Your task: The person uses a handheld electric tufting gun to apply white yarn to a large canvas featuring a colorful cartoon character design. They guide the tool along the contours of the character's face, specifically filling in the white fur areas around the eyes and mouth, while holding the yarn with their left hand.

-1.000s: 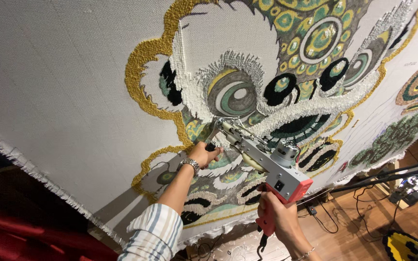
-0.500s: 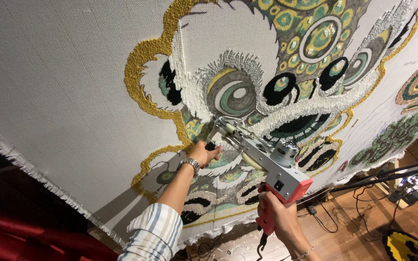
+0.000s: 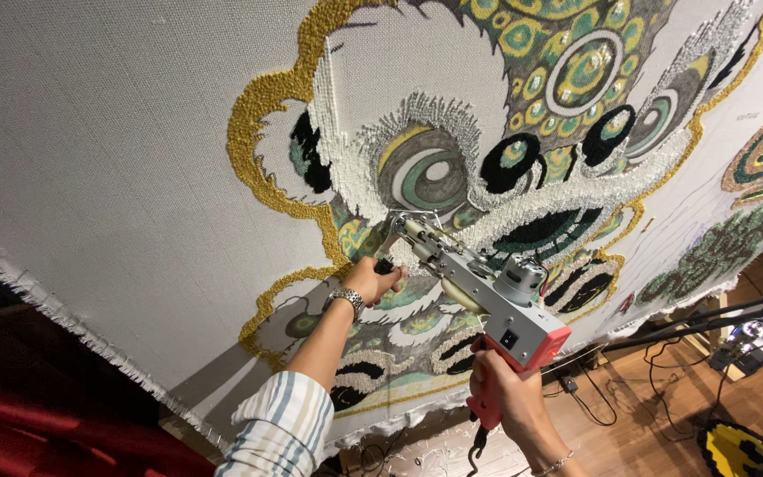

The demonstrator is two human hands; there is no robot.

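Grey-and-red tufting gun (image 3: 496, 305) against white cloth (image 3: 108, 159) tufted gold, green, black, white; blue-striped sleeve (image 3: 280, 424).

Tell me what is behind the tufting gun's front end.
Behind the tufting gun is stretched cloth with a tufted pattern in gold, white, green and black. The left hand and the gun body cover part of it.

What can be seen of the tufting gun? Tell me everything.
The tufting gun has a grey metal body, a round motor on top, a red rear housing with a black switch, and a pink grip with a cord hanging below. It is tilted, its needle end up-left against the cloth. The right hand holds the grip; the left hand grasps the front black handle.
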